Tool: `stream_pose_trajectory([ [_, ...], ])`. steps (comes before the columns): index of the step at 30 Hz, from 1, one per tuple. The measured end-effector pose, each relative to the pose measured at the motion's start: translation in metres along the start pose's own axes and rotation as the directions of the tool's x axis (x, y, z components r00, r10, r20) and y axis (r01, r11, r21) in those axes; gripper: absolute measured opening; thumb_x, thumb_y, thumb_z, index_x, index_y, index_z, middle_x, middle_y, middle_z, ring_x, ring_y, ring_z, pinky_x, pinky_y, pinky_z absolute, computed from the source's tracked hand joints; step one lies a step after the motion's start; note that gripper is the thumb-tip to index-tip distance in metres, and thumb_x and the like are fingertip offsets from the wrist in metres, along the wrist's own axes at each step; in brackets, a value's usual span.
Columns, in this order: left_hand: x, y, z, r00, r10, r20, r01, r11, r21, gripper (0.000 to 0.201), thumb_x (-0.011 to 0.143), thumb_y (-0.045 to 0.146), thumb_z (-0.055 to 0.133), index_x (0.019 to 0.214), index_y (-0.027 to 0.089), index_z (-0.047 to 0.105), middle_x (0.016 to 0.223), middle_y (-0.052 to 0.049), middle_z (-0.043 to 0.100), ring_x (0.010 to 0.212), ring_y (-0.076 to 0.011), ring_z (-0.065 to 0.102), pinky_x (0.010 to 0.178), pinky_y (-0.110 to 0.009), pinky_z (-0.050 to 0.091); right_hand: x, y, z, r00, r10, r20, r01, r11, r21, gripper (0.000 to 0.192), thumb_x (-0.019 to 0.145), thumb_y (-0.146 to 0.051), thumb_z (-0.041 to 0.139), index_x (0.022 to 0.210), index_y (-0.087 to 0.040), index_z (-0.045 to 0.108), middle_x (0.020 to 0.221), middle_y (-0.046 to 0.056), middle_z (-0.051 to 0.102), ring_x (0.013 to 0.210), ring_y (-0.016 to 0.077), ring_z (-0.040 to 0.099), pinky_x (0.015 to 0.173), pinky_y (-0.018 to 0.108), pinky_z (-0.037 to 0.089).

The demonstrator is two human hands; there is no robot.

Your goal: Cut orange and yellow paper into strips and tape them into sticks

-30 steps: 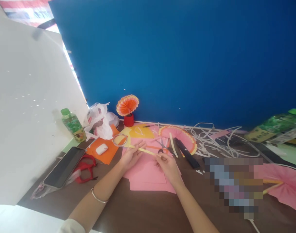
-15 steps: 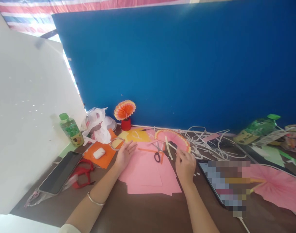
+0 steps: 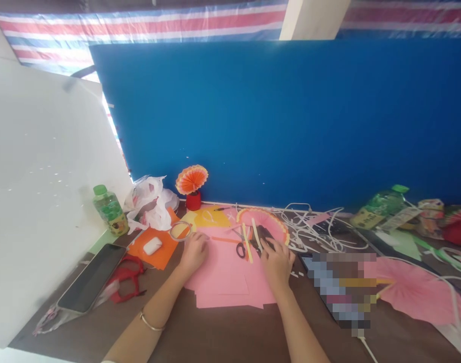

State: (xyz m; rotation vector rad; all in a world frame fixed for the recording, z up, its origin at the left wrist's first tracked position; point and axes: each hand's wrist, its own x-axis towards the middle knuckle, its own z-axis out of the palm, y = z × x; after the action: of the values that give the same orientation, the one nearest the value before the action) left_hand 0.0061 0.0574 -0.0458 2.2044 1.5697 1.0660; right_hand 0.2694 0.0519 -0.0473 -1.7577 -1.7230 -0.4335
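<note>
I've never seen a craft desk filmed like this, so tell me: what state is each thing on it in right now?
Left hand: flat on the pink paper.
Right hand: resting at a dark object, hold unclear.
Scissors: lying closed.
Phone: screen dark.
Green bottle: upright, capped.
Orange paper fan: unfolded, standing.

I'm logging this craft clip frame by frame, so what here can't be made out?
Head view only:
- Right hand: its fingertips cover whatever it touches near the scissors; grip unclear.
- Left hand: lies on the pink paper; holding anything, unclear.
- Tablet screen: pixelated.
- Bottle label: too small.
- Pink fan: cut by the right edge.
</note>
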Motion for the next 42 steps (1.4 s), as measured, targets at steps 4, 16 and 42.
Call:
stream_pose_trajectory([
  [4, 0.011, 0.011, 0.007, 0.991, -0.101, 0.084, 0.086, 0.983, 0.164, 0.020, 0.074, 0.009, 0.044, 0.084, 0.017, 0.060, 0.091, -0.007, 0.058, 0.087, -0.0205, 0.049, 0.079, -0.033, 0.037, -0.003, -0.010, 0.002, 0.996, 0.083, 0.019, -0.085, 0.991, 0.108, 0.023, 0.074, -0.017, 0.046, 0.083, -0.018, 0.067, 0.093, 0.008, 0.058, 0.091, 0.0219, 0.047, 0.076, 0.034, 0.032],
  [16, 0.036, 0.009, 0.028, 0.977, -0.195, 0.083, 0.176, 0.965, 0.194, 0.018, 0.079, 0.018, 0.044, 0.069, 0.014, 0.058, 0.084, -0.010, 0.051, 0.083, -0.0227, 0.045, 0.075, -0.034, 0.034, -0.015, -0.031, 0.007, 0.967, 0.144, 0.211, -0.148, 0.989, 0.004, 0.023, 0.079, -0.030, 0.046, 0.077, -0.015, 0.064, 0.123, 0.018, 0.041, 0.120, 0.0345, 0.025, 0.089, 0.050, 0.023],
  [42, 0.014, -0.011, -0.021, 0.983, -0.181, 0.025, 0.162, 0.926, 0.340, 0.027, 0.075, 0.013, 0.043, 0.098, 0.016, 0.057, 0.107, -0.013, 0.052, 0.105, -0.0287, 0.038, 0.087, -0.042, 0.029, 0.005, 0.010, 0.005, 0.979, 0.198, -0.051, -0.198, 0.980, 0.016, 0.030, 0.076, -0.024, 0.041, 0.086, -0.015, 0.068, 0.079, 0.009, 0.068, 0.075, 0.0219, 0.056, 0.071, 0.033, 0.028],
])
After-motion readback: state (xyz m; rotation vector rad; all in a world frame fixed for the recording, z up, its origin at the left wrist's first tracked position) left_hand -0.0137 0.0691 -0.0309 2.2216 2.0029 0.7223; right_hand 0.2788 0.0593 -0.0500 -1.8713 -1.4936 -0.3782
